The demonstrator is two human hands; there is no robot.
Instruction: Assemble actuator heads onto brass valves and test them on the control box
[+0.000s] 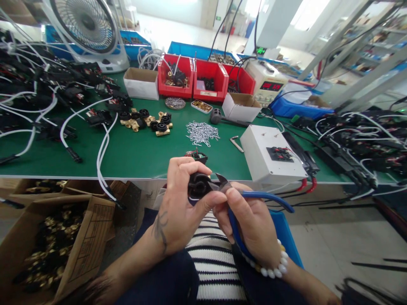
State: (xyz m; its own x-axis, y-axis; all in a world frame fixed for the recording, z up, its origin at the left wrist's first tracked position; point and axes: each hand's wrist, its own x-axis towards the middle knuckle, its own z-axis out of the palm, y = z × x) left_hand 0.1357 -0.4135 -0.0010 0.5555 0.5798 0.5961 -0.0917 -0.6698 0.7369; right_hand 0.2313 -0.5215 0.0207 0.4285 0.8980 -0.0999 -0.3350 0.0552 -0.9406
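My left hand (182,199) is closed around a small black round part (197,185) with red wiring at its top, held just below the front edge of the green bench (136,152). My right hand (251,222) grips blue-handled pliers (263,199), whose jaws touch the right side of the black part. Both hands meet over my lap, above a striped garment. A white bead bracelet sits on my right wrist.
On the bench lie a pile of metal clips (202,133), brass-and-black fittings (148,120), red bins (206,78), small white boxes, a white switch box (270,154) and a fan (87,29). Wired black assemblies crowd both ends. Cardboard boxes of brass parts (47,250) stand at lower left.
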